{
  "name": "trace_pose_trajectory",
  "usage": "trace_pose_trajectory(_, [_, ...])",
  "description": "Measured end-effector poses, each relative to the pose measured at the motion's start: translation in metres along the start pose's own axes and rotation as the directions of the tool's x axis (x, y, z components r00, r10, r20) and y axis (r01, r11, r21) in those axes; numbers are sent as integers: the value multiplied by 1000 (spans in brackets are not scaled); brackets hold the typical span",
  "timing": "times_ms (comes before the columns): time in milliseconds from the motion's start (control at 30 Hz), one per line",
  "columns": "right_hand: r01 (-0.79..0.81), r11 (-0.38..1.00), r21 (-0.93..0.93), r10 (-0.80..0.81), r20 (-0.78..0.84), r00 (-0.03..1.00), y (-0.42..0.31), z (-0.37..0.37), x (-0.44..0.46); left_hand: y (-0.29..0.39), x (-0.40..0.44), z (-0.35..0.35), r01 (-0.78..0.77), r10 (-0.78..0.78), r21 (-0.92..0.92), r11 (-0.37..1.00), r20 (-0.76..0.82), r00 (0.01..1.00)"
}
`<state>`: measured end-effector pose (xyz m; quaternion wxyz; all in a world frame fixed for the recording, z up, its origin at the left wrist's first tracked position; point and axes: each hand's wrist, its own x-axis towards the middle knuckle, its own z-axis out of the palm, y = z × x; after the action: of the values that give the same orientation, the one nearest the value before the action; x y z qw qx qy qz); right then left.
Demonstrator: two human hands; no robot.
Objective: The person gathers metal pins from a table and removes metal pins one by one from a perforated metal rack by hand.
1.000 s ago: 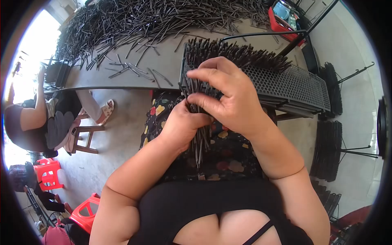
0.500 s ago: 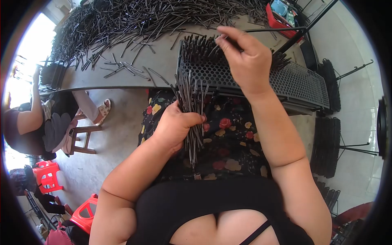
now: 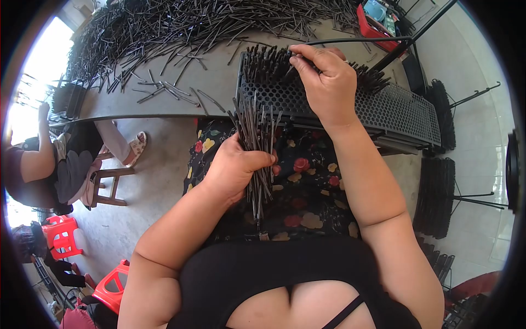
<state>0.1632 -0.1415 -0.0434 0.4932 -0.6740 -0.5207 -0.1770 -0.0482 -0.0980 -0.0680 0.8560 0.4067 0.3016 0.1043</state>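
Observation:
My left hand (image 3: 233,164) is wrapped around a loose bundle of thin dark rods (image 3: 256,129), held upright over my lap with the tips fanned out. Above the perforated black rack (image 3: 279,97), my right hand (image 3: 331,82) is closed in a pinch. Its thumb and forefinger meet at the top of a thin dark rod among the standing rods (image 3: 263,66); the hand partly hides this spot. Many such rods stand upright in the rack's holes, in a dense group at its left end and more behind my right hand.
A large heap of loose dark rods (image 3: 181,27) covers the back of the table (image 3: 109,107). At left another person (image 3: 38,164) sits by a wooden stool (image 3: 113,186). Red plastic stools (image 3: 63,236) stand lower left. At upper right are a red tray (image 3: 372,30) and a black bar (image 3: 416,38).
My right hand has lowered slightly and shifted a little left, its fingers closing closer together at the standing rods. My left hand keeps the bundle in nearly the same place.

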Motion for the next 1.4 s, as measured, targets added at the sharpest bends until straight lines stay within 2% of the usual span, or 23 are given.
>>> trace_pose_trajectory(233, [-41, 997, 64, 41, -5, 999, 7, 3, 0, 2, -3, 2, -29, 29, -13, 999, 14, 999])
trace_pose_trajectory(300, [177, 977, -123, -185, -56, 981, 14, 6, 9, 1, -3, 2, -24, 25, -12, 1000, 46, 999])
trace_pose_trajectory(333, [175, 977, -124, -183, -57, 982, 13, 5, 9, 1, -3, 2, -22, 22, -11, 1000, 47, 999])
trace_pose_trajectory(400, [31, 996, 78, -36, 58, 998, 11, 4, 12, 2, -3, 2, -31, 32, -10, 999, 81, 996])
trace_pose_trajectory(533, [61, 995, 78, -66, 62, 996, 7, 4, 3, 0, 0, -1, -11, 13, -26, 1000, 80, 997])
trace_pose_trajectory(633, [53, 998, 33, -55, 75, 996, 11, 7, -1, 0, 1, -1, -9, 11, -34, 999, 60, 998])
trace_pose_trajectory(700, [314, 917, -244, -290, 129, 948, 9, 6, -1, 0, 1, -1, -9, 12, -39, 999, 76, 997])
trace_pose_trajectory(733, [285, 923, -260, -255, 143, 956, 4, 5, -3, 1, 1, -1, -7, 10, -39, 999, 77, 997])
trace_pose_trajectory(767, [283, 923, -263, -253, 143, 957, 4, 3, -4, 1, 0, -2, -5, 8, -35, 999, 86, 996])
trace_pose_trajectory(833, [242, 968, -69, -231, 139, 963, 1, -2, -6, 3, -2, 0, -4, 7, -31, 1000, 95, 995])
trace_pose_trajectory(867, [243, 968, -67, -232, 140, 963, -4, -6, -9, 4, -4, 1, -34, 35, -15, 999, 111, 993])
trace_pose_trajectory(900, [-223, 946, 235, 137, 332, 933, -16, -13, -11, 4, -5, 2, -63, 62, 0, 998, 124, 990])
trace_pose_trajectory(933, [-664, 641, 384, 381, 593, 710, -25, -18, -10, 5, -5, 0, -60, 60, -2, 998, 120, 991])
trace_pose_trajectory(967, [-753, 536, 382, 344, 716, 607, -29, -25, -5, 5, -5, -2, -57, 58, -11, 998, 173, 983])
trace_pose_trajectory(1033, [-865, 412, 285, 279, 865, 418, -23, -30, -3, 5, -3, -2, -52, 55, -18, 998, 233, 971])
trace_pose_trajectory(1067, [-888, 382, 255, 248, 898, 365, -20, -31, -2, 3, -3, -3, -66, 63, -1, 998, 270, 961])
trace_pose_trajectory(1100, [-888, 383, 255, 251, 896, 366, -19, -32, -3, 3, -2, -3, -80, 72, 15, 997, 306, 949])
trace_pose_trajectory(1167, [-891, 324, 317, 270, 872, 409, -16, -31, -6, 7, -2, -1, -57, 50, 15, 998, 282, 958])
trace_pose_trajectory(1233, [-836, 290, 466, 350, 761, 546, -11, -26, -7, 7, -3, -1, -32, 28, 13, 999, 250, 968])
trace_pose_trajectory(1267, [-820, 249, 515, 412, 710, 571, -6, -27, -5, 5, -1, -1, -3, 3, 1, 1000, 220, 976])
trace_pose_trajectory(1333, [-674, 417, 610, 487, 476, 732, 0, -26, -4, 4, 1, -2, 23, -21, -11, 1000, 189, 982])
trace_pose_trajectory(1367, [-595, 553, 583, 490, 350, 798, 2, -26, -2, 3, 1, -2, 22, -23, 6, 1000, 160, 987])
trace_pose_trajectory(1400, [-596, 554, 581, 492, 349, 798, 3, -24, -1, 2, 2, -1, 23, -25, 22, 999, 133, 991])
